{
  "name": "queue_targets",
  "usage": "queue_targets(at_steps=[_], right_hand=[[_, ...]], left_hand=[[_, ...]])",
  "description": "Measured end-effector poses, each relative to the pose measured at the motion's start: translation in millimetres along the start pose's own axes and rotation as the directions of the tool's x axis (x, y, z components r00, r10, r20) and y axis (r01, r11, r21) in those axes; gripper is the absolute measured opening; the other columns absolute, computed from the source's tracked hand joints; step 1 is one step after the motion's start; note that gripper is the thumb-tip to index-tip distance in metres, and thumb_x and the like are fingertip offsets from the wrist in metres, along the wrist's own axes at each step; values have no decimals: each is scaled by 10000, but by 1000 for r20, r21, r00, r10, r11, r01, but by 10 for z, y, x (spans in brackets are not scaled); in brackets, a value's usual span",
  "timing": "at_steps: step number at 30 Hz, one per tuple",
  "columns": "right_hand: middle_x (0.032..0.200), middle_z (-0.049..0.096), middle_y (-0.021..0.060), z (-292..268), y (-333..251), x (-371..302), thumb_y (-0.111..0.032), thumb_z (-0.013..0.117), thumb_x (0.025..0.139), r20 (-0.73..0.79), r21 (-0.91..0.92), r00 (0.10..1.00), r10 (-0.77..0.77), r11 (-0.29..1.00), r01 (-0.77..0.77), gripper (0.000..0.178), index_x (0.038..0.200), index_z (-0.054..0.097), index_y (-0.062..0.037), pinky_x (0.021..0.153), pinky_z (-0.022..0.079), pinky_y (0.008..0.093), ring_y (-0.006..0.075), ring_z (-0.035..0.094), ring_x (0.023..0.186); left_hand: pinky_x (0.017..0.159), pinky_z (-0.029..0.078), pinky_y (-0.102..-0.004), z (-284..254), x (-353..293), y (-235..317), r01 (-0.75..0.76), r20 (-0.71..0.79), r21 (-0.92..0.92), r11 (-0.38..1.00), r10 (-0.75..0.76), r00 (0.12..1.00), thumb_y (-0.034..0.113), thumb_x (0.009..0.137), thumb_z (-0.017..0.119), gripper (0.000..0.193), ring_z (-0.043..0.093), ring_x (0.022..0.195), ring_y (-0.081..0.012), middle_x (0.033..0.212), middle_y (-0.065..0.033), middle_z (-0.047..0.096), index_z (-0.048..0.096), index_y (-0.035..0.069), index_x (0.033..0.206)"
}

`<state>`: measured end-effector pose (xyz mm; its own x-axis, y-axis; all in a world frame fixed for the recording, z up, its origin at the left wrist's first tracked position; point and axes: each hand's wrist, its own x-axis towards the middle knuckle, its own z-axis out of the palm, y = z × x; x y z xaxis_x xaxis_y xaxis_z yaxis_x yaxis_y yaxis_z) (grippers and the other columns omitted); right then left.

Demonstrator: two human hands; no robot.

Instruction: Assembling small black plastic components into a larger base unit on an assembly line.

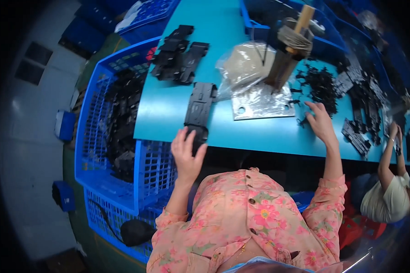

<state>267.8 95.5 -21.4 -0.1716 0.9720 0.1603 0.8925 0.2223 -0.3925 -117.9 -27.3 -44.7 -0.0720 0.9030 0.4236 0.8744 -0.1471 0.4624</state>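
Observation:
A long black plastic housing [199, 107] lies on the turquoise table near its front edge, pointing away from me. At its near end is my left hand [187, 154], fingers stretched and thumb apart, the fingertips appearing to touch a black part there. My right hand [321, 122] is over the table farther right, index finger and thumb apart, with nothing visible between them. It is beside a heap of small black plastic pieces [321, 86], a few of them scattered close to its fingertips. More black housings [180, 54] are stacked loosely beyond the first one.
A metal plate [264, 109] bears an upright post with a wooden handle [304, 19]; a clear plastic bag [246, 63] lies against it. Blue crates [91, 136] holding black parts stand left. Several flat black parts [356, 136] lie right, near another person [389, 195].

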Motion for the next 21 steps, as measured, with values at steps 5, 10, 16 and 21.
queue_targets(at_steps=[5,10,16,21], right_hand=[[744,546,134,186,-48,-14,-153,604,771,-368,174,923,111,984,-48,249,976,543,-24,564,427,319,216,530,645],[633,558,93,304,-344,-93,-251,636,747,-262,-28,944,201,976,-216,276,858,521,-26,519,419,343,246,555,581],[673,564,78,217,-314,-189,-114,641,733,-186,167,979,83,985,-51,270,964,556,-5,580,437,297,188,551,621],[748,565,42,208,-651,-328,-42,618,745,-93,695,991,93,719,-2,265,1003,585,5,616,431,234,108,517,682]], left_hand=[[952,302,-364,-247,522,-145,72,-102,66,995,-65,993,181,799,580,461,423,1118,-290,1196,-176,458,435,-26,1185],[708,429,-271,34,1184,-278,406,257,-229,885,-347,902,226,744,659,685,515,771,-143,1104,-138,496,304,-43,1265],[742,438,-244,114,1072,-169,621,447,-618,482,-435,782,104,769,617,647,550,837,-145,997,-104,568,256,-33,1288],[752,467,-276,12,650,204,545,478,-819,176,-316,820,3,745,593,574,569,861,-163,997,-102,568,326,1,1253]])
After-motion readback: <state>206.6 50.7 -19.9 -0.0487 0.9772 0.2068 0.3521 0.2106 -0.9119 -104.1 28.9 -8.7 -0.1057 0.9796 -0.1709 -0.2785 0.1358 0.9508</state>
